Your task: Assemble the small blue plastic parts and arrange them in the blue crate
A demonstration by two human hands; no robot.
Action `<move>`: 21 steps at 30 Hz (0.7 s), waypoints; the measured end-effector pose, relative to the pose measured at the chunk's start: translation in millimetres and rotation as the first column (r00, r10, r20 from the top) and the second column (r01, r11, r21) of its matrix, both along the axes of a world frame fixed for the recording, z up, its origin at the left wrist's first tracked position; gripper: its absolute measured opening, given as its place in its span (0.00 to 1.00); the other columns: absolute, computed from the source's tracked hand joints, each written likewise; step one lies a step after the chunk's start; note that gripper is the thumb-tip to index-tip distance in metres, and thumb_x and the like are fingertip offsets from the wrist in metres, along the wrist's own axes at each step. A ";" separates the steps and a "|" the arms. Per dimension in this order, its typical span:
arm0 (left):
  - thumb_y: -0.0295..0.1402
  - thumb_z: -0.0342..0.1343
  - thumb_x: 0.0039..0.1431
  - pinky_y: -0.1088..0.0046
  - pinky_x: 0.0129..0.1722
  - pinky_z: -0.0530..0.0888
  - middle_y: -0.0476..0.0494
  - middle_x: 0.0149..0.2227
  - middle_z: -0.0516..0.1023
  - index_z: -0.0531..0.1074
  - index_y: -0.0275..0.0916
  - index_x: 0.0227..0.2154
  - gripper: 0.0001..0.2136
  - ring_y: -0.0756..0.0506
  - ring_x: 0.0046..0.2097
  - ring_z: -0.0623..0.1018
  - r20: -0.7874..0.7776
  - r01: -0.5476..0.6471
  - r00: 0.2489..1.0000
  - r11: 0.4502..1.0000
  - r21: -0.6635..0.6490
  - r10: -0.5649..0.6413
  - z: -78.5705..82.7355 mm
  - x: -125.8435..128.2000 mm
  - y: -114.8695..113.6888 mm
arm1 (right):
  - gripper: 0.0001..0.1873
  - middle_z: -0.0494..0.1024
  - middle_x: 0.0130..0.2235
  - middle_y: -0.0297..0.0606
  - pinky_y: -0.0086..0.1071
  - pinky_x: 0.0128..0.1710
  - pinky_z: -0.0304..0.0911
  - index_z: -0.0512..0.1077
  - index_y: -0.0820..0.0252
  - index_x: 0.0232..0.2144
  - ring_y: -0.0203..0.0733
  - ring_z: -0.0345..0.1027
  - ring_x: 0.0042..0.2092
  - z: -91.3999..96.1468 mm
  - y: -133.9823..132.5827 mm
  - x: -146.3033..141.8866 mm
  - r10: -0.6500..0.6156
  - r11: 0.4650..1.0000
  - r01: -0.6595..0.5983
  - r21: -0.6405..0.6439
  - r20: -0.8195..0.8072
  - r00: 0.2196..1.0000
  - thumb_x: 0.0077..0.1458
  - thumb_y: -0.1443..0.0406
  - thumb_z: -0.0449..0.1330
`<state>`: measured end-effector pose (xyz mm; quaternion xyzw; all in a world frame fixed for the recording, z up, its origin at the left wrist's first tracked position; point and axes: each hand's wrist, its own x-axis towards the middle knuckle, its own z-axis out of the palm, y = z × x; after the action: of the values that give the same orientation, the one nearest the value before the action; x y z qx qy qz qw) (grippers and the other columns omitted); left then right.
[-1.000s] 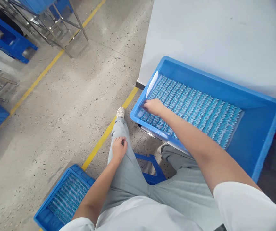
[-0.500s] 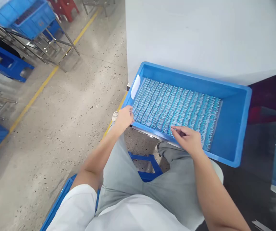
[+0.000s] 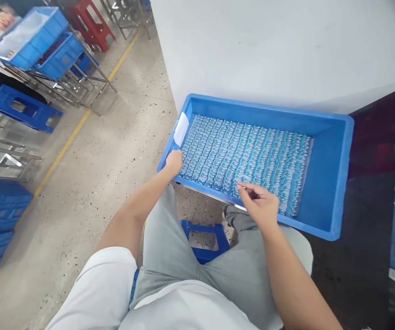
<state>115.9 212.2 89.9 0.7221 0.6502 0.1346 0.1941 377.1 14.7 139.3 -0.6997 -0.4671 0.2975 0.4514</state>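
Observation:
A blue plastic bin (image 3: 328, 178) stands before me, with many small light-blue pieces (image 3: 245, 151) inside, set in close rows on a pale sheet. I cannot make out what kind of pieces they are. My left hand (image 3: 174, 162) is closed over the bin's near left corner, its fingertips hidden from me. Thumb and forefinger of my right hand (image 3: 261, 204) are pinched together just above the near ends of the middle rows. Whatever may be between those fingertips is too small to tell. A white paper label (image 3: 181, 129) is on the bin's left end wall.
A white surface (image 3: 269, 50) extends beyond the bin. At left are stacked blue crates (image 3: 1, 215), a blue stool (image 3: 21, 107), a red stool (image 3: 92, 25) and a metal rack bearing blue bins (image 3: 58, 55). Another blue stool (image 3: 206, 240) shows between my legs.
My view has shifted a little. My left hand has turned, so its fingertips no longer show at the bin's corner. The right hand keeps its pinch near the same rows.

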 end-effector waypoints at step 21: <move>0.16 0.49 0.60 0.61 0.51 0.74 0.25 0.43 0.79 0.76 0.23 0.45 0.14 0.35 0.50 0.79 -0.318 -0.016 0.946 0.968 -0.249 -0.066 8.2 6.2 4.2 | 0.17 0.68 0.23 0.32 0.29 0.25 0.57 0.83 0.61 0.37 0.33 0.55 0.24 9.2 -0.6 8.5 -0.170 0.985 0.170 -0.011 -0.161 0.972 0.51 0.55 0.67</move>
<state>122.1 216.3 98.1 0.7126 0.6757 -0.0709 0.1752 385.6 14.1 148.5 -0.7099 -0.3678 0.3127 0.5128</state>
